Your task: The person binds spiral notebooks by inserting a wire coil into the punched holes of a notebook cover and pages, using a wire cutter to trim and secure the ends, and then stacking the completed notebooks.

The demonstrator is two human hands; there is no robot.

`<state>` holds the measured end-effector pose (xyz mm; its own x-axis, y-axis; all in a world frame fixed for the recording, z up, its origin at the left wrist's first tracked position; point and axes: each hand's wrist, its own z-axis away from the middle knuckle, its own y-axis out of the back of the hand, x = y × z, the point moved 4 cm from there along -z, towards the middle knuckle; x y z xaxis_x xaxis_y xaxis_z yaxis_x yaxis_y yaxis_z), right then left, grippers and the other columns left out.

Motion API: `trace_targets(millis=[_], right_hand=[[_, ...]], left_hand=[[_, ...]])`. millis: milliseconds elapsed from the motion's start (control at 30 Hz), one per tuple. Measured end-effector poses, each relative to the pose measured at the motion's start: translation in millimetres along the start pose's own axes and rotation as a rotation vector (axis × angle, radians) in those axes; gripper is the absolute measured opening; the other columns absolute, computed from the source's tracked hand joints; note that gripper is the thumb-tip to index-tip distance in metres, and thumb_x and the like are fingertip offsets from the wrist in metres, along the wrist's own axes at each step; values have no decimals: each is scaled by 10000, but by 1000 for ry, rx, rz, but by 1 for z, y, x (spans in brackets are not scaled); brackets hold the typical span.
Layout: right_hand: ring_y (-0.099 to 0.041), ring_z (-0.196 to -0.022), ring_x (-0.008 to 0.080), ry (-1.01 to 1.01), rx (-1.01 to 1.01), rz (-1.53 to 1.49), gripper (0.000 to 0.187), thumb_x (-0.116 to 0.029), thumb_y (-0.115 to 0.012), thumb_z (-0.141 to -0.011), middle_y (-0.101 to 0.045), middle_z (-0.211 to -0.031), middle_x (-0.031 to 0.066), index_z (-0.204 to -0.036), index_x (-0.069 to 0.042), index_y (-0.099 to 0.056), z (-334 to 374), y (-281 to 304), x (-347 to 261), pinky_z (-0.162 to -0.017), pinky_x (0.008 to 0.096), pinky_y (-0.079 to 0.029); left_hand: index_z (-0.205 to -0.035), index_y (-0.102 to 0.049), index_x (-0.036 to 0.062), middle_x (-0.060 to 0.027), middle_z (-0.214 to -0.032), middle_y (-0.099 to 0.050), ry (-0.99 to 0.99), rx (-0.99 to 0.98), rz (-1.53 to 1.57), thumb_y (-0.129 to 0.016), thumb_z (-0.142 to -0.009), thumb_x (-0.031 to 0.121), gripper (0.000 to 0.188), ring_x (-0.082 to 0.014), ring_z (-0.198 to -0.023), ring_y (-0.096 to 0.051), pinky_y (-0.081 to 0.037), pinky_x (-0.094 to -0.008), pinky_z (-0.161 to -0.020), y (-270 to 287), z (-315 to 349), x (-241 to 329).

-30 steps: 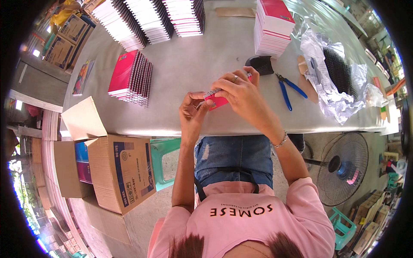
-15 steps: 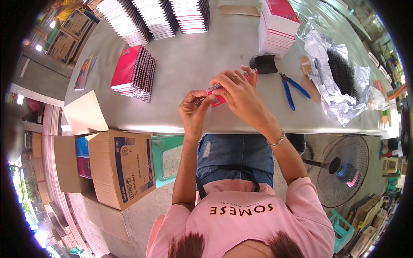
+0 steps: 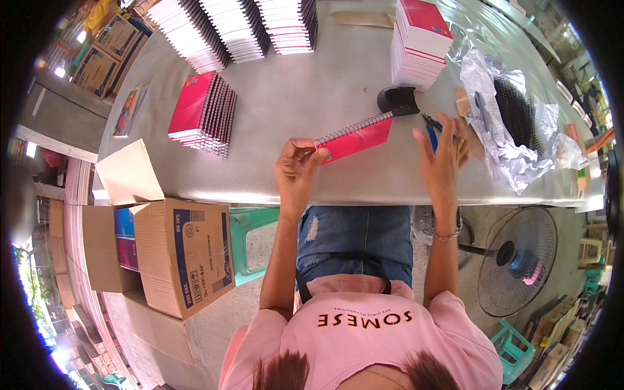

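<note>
My left hand (image 3: 298,166) pinches the left end of a small red notebook (image 3: 356,140) with a spiral wire along its far edge. The notebook is tilted, its right end pointing away from me. To the right, my right hand (image 3: 444,151) reaches over wire cutters (image 3: 431,132) with blue handles. Its thumb and fingers are apart on either side of the cutters, which the hand partly covers; I cannot make out whether it touches them. Just beyond the notebook's right end lies a black curved piece (image 3: 398,101).
A stack of spiral-bound red notebooks (image 3: 192,107) stands at left, with taller stacks (image 3: 286,26) behind. More red-covered books (image 3: 419,55) are piled at the far right. Crumpled paper (image 3: 484,123) holds black wire coils (image 3: 517,114). An open carton (image 3: 195,250) and a fan (image 3: 518,252) flank me.
My right hand has let go of the notebook's spiral edge and moved right to the wire cutters. My left hand stays at the notebook's left end.
</note>
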<state>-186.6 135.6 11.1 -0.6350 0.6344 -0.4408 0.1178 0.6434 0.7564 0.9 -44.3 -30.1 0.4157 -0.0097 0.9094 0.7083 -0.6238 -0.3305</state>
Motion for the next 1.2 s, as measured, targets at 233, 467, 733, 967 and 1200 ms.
trace_targets(millis=[233,467,733,967,1200], right_hand=[[-299,-1346,453,-94,-213,149,723,-483,-619,-888,-392,-1425,248,-1436,-92,-356,12,-4,66,-1084,572,-225],[-462,-1162,373,-4,-158,-413,649,-272,-729,-829,-523,-1223,206,-1371,-53,-447,22,18,-1,-1006,453,-374],[-514,-1029,325,253,-255,-522,702,-210,-806,-696,-489,-1142,152,-1332,-117,-522,57,12,-74,-896,433,-442],[-538,-1009,296,317,-256,-478,704,-242,-807,-694,-489,-1135,130,-1336,-151,-535,66,0,-84,-860,428,-446],[-574,-926,284,307,-233,-495,686,-220,-811,-689,-507,-1087,116,-1320,-147,-554,69,-6,-87,-798,413,-473]], left_hand=[[-1105,-634,-10,-54,-1094,-606,-13,-55,-178,-681,-897,85,234,-102,-940,-573,-485,-243,-823,-20,-6,6],[-1093,-666,-21,-61,-1002,-672,1,25,-133,-699,-897,160,269,-90,-871,-599,-486,-236,-793,-25,-6,3],[-1124,-666,21,-4,-876,-654,54,57,-273,-654,-936,194,256,-46,-787,-557,-462,-200,-685,-28,-2,9],[-1093,-679,-10,-49,-898,-702,66,62,-297,-637,-921,104,211,-64,-800,-600,-497,-223,-719,-26,-2,8],[-1071,-697,8,-34,-851,-707,-50,94,-351,-610,-894,24,198,-41,-689,-539,-457,-204,-617,-25,1,7]])
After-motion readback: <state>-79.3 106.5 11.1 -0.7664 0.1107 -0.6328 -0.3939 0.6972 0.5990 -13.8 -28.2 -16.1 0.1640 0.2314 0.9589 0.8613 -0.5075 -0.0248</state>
